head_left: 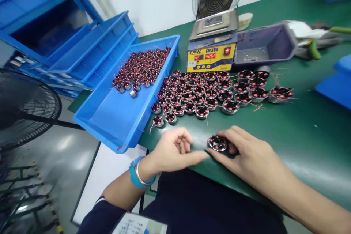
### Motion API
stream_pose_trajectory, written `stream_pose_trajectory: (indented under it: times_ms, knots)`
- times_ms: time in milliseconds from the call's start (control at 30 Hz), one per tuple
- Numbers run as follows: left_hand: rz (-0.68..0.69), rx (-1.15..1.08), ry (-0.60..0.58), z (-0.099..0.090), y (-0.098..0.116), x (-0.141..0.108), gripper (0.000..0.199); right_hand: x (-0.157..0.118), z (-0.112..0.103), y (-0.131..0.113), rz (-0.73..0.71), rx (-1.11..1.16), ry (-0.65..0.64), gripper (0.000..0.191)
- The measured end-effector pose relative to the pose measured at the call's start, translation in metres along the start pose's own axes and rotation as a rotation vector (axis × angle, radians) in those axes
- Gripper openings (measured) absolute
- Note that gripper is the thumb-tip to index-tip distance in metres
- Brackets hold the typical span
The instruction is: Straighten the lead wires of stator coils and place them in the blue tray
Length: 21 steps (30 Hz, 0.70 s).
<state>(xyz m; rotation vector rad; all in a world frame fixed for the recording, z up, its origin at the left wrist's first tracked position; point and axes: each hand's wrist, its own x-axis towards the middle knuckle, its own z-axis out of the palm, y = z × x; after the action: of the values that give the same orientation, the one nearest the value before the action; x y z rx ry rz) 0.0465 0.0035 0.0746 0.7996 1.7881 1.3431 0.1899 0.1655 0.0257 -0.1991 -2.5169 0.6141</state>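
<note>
Green bench point(307, 135) spans ctr. to R. side of frame. Coil point(216, 145), copper wdg. in a metal ring, is located just below ctr. of frame, at the near edge of the bench, open face up and slightly tilted. R. hand point(244, 153), lower R. of ctr., grips it: thumb on the near side, fingers at the far R. side, pinching the ring betw. them. Whether the coil's underside contacts the bench: cannot tell.

L. hand point(177, 150), lower ctr., holds nothing: fingers curled, thumb extended and spread apart from them, tip near the coil. Contact betw. the two thumbs: cannot tell. L. wrist carries a blue band point(134, 175) and a metal bangle point(139, 176).

Coil group point(202, 112) stands in approx. rows at ctr. of frame, beyond both hands; loose wire ends protrude, esp. at R. end. Blue tray point(109, 117), L. of ctr., contains a dense qty. of smaller coils point(142, 65) toward its far end.

Yellow unit point(211, 57), upper ctr., marked CM 558, shows lit red digits; L. display reads 42. Purple bin point(264, 42) adjoins on its R. side. Black fan point(27, 109) occupies L. edge of frame; blue crates point(101, 44), upper L.
</note>
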Motion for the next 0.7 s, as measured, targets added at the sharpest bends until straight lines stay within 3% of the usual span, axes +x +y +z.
stream_pose_trajectory:
  times_ms: [67, 167, 267, 400, 500, 633, 700]
  knots:
    - [0.018, 0.108, -0.069, 0.013, -0.002, 0.003, 0.058, -0.006, -0.006, -0.003, -0.003, -0.065, 0.007, 0.034]
    - [0.218, 0.247, -0.179, 0.026, 0.001, 0.016, 0.047, -0.01, -0.013, -0.01, -0.031, -0.148, 0.012, 0.031]
    - [0.39, 0.299, -0.247, 0.023, 0.012, 0.028, 0.044, -0.014, -0.018, -0.016, -0.048, -0.219, 0.035, 0.026]
    - [0.479, 0.233, 0.011, 0.004, 0.026, 0.032, 0.047, -0.022, -0.021, -0.018, 0.005, -0.343, 0.09, 0.03]
    - [0.452, 0.191, 0.062, 0.002, 0.025, 0.026, 0.047, -0.029, -0.024, -0.014, 0.071, -0.327, 0.099, 0.037]
    - [0.241, 0.141, -0.086, 0.025, 0.013, 0.016, 0.042, -0.032, -0.027, -0.009, 0.048, -0.242, 0.076, 0.044]
    - [0.238, 0.114, -0.157, 0.037, 0.01, 0.014, 0.036, -0.032, -0.029, -0.009, 0.036, -0.234, 0.07, 0.04]
